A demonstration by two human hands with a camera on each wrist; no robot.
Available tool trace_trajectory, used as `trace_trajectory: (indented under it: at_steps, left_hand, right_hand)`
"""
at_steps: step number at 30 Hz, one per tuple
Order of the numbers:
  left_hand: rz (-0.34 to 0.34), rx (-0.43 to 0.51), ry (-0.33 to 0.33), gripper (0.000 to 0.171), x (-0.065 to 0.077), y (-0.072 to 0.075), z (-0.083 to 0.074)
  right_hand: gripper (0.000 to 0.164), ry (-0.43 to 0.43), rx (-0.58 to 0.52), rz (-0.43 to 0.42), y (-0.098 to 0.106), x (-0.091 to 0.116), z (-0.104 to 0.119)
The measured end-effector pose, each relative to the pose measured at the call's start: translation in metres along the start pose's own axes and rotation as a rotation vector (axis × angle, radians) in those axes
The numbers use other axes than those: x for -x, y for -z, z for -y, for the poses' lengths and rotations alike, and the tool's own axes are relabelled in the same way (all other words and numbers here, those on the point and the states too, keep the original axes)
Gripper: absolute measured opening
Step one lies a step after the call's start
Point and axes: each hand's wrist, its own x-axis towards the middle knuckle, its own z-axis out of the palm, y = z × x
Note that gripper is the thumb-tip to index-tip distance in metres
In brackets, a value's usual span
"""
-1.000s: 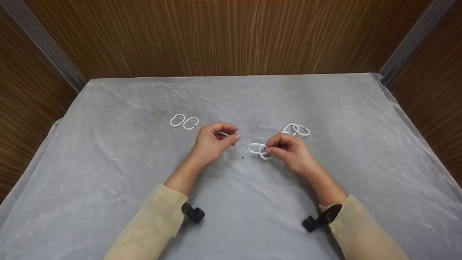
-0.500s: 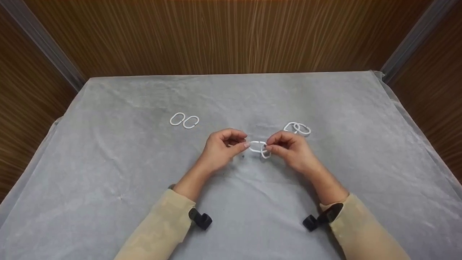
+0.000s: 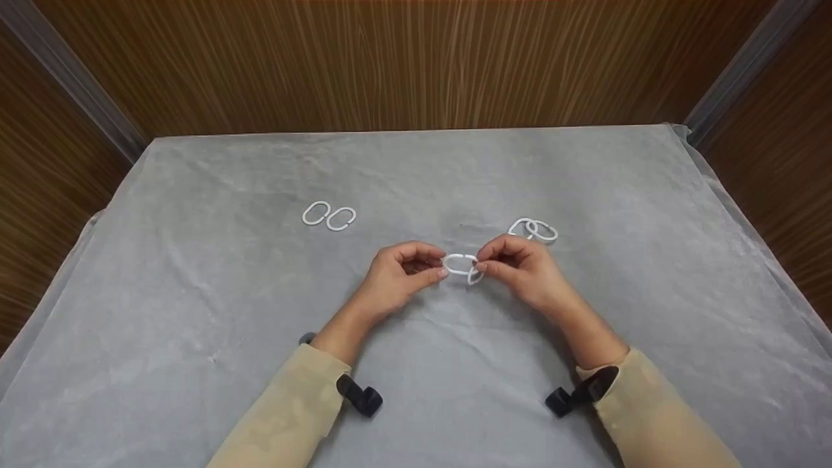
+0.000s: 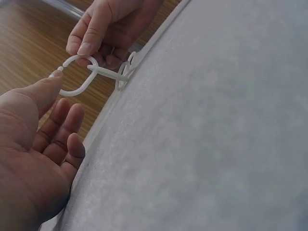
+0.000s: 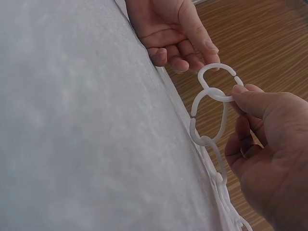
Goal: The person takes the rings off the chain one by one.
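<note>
In the head view, my left hand (image 3: pixel 400 279) pinches the left end of a white oval split ring (image 3: pixel 460 272) between thumb and fingers. At the ring's other end, my right hand (image 3: pixel 525 273) grips it with thumb and index finger. A small gap shows in this ring's rim. Through it hangs a second split ring (image 5: pixel 223 120), and further rings follow below in a chain in the right wrist view. Two linked rings (image 3: pixel 545 239) lie on the cloth just beyond my right hand, partly covered by it.
Two loose white split rings, a left one (image 3: pixel 305 216) and a right one (image 3: pixel 337 229), lie side by side at the back left. Grey cloth (image 3: pixel 195 286) covers the table. Wood-grain panels (image 3: pixel 416 65) stand behind it and on both sides.
My left hand has moved right and reached the ring's left end. The white piece seen between its fingers earlier is no longer visible there. My right hand has stayed almost in place.
</note>
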Motion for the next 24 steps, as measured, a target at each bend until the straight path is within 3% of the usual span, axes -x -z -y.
trace_trajectory:
  at_steps: [24]
  left_hand:
    - [0.015, 0.053, -0.031, 0.021, 0.0006, 0.0003, 0.0046]
  right_hand:
    - [0.008, 0.007, 0.011, 0.032, -0.0044, 0.0007, 0.0006]
